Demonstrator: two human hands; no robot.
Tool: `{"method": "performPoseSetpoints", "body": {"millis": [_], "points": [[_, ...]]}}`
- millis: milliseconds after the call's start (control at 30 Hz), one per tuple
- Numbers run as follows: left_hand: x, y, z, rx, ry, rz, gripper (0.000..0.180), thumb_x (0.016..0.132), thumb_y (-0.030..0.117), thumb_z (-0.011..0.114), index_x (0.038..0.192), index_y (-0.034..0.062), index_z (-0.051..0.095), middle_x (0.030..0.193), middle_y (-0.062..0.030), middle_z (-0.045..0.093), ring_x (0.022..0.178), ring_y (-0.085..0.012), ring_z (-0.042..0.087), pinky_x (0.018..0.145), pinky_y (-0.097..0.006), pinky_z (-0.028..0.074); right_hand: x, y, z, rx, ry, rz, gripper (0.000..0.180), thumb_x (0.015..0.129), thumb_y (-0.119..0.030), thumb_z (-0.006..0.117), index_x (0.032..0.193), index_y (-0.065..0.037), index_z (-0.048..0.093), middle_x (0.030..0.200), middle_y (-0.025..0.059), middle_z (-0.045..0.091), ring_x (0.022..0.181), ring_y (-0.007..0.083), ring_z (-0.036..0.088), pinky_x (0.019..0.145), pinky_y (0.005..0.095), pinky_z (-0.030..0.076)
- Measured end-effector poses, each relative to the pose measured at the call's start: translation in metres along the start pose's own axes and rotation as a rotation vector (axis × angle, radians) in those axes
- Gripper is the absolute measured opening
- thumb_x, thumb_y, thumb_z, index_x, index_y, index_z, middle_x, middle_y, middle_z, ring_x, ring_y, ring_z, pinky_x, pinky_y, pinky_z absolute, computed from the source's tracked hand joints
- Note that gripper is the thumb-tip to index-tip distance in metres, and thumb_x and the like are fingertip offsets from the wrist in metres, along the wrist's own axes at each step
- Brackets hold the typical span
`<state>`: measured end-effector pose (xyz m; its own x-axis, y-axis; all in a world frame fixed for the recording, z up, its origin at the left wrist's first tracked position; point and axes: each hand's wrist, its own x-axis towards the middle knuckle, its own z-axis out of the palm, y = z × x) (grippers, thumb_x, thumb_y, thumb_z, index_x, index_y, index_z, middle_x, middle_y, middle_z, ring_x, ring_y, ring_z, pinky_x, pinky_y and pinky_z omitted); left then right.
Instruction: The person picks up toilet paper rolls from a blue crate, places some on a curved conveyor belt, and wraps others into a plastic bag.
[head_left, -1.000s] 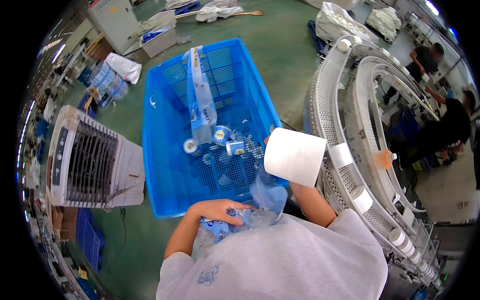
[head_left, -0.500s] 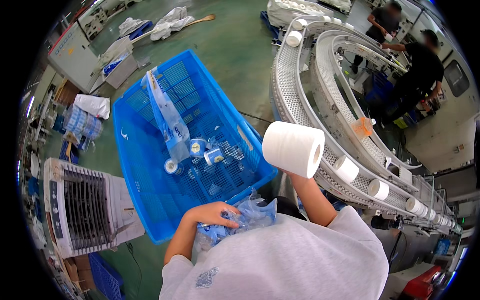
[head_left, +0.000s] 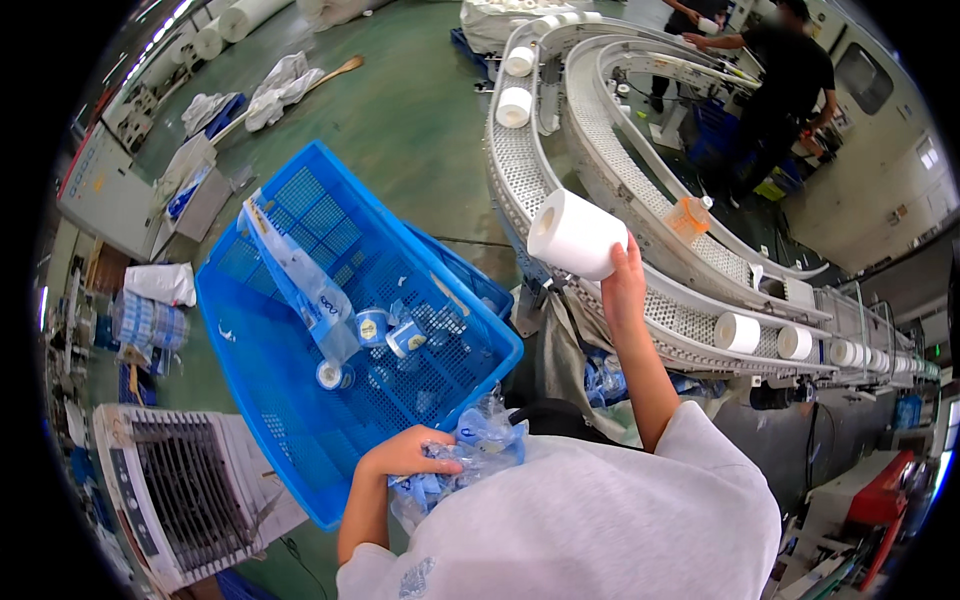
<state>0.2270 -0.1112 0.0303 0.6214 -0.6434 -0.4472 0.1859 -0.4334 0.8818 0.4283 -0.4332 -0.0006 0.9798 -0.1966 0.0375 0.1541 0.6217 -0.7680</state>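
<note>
My right hand (head_left: 624, 285) grips a thick white toilet paper roll (head_left: 578, 234) by its right end, fingers around it and the hollow core facing left. The roll is held over the near rail of the curved conveyor (head_left: 520, 175); whether it touches the belt I cannot tell. Against my body, my left hand (head_left: 412, 452) is closed on crumpled clear and blue plastic film (head_left: 490, 440). Below and left is a big blue plastic crate (head_left: 265, 405), holding a long printed plastic sleeve (head_left: 295, 275) and several small blue-and-white wrapped rolls (head_left: 372, 326).
More white rolls (head_left: 737, 333) stand along the conveyor. An orange-tinted bottle (head_left: 688, 217) sits at its inner track. A slatted air cooler (head_left: 190, 490) stands left of the crate. Another person in dark clothes (head_left: 775, 90) works beyond the conveyor, with a second person partly visible.
My right hand has carried the roll up toward the conveyor and turned it, so its core now faces left. The view has shifted; my left hand keeps hold of the film.
</note>
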Motion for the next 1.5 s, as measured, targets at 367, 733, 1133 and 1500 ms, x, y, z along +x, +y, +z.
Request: {"method": "performPoseSetpoints", "body": {"millis": [367, 733, 1133, 1500], "points": [[-0.006, -0.031, -0.002, -0.368, 0.771, 0.281, 0.026, 0.068, 0.009, 0.068, 0.091, -0.0005, 0.062, 0.086, -0.0051, 0.063, 0.078, -0.0133, 0.058, 0.072, -0.027, 0.046, 0.053, 0.077, -0.121, -0.336, 0.198, -0.037, 0.055, 0.082, -0.009, 0.060, 0.127, -0.006, 0.028, 0.105, 0.0123, 0.058, 0.095, 0.0165, 0.053, 0.083, 0.0299, 0.039], [-0.039, -0.077, -0.031, -0.775, 1.088, 0.232, 0.050, 0.073, 0.016, 0.062, 0.117, 0.0008, 0.046, 0.098, -0.0078, 0.059, 0.084, -0.0141, 0.058, 0.074, -0.025, 0.046, 0.104, 0.036, -0.189, -0.897, -0.053, -0.079, 0.049, 0.084, -0.011, 0.058, 0.128, 0.001, 0.039, 0.088, 0.0074, 0.062, 0.074, 0.0117, 0.056, 0.068, 0.0244, 0.045], [-0.044, -0.094, -0.024, -0.656, 1.257, 0.039, 0.036, 0.070, 0.008, 0.066, 0.103, -0.0015, 0.057, 0.091, -0.0076, 0.061, 0.078, -0.0153, 0.059, 0.070, -0.027, 0.047, 0.052, 0.065, -0.025, -1.295, -0.476, -0.172, 0.052, 0.074, -0.011, 0.064, 0.122, -0.009, 0.045, 0.093, 0.0118, 0.061, 0.082, 0.0238, 0.058, 0.075, 0.0338, 0.045], [-0.095, -0.172, 0.020, -0.744, 1.468, -0.101, 0.048, 0.066, 0.006, 0.053, 0.114, 0.0013, 0.049, 0.100, -0.0095, 0.056, 0.087, -0.0181, 0.055, 0.076, -0.027, 0.045, 0.070, 0.328, -0.046, -1.386, -0.389, -0.282, 0.053, 0.068, -0.009, 0.063, 0.117, -0.010, 0.046, 0.112, 0.0173, 0.054, 0.101, 0.0355, 0.052, 0.089, 0.0419, 0.039]]}}
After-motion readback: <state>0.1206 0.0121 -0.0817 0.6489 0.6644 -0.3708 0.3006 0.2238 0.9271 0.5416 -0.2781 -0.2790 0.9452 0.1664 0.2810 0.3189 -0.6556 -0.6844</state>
